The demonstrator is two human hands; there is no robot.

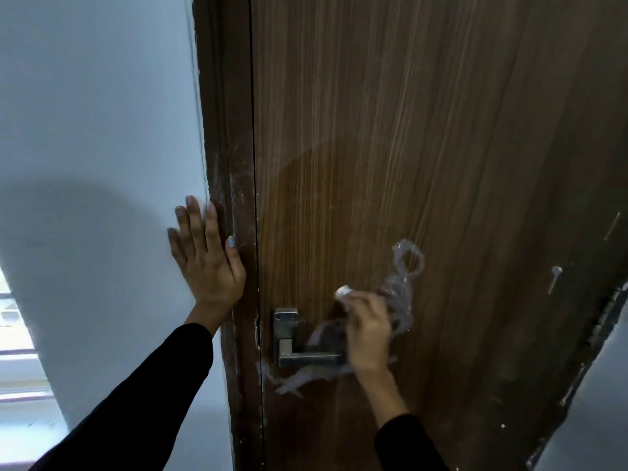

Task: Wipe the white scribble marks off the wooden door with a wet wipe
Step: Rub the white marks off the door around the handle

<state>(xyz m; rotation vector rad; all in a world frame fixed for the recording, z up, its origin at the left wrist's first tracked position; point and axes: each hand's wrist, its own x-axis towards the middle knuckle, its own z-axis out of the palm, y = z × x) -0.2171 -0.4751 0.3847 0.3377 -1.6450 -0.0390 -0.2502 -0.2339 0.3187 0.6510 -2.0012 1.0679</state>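
right hand (368,329) fingers pinch wet wipe (343,294) against door (441,164); left hand (204,256) fingers spread flat.

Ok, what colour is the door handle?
Dull grey metal handle on its grey plate, seen in the head view.

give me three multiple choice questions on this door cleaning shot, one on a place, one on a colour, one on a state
1. Where is the left hand?
A. flat on the wall beside the door frame
B. on the door handle
C. out of view

2. What colour are the sleeves?
A. white
B. black
C. red

3. What state are the scribble marks in?
A. fully wiped away
B. partly smeared, still visible
C. covered with tape

Answers:
1 A, the palm lies spread on the wall.
2 B, both forearms are in black.
3 B, white loops show around the right hand, which grips the wet wipe.
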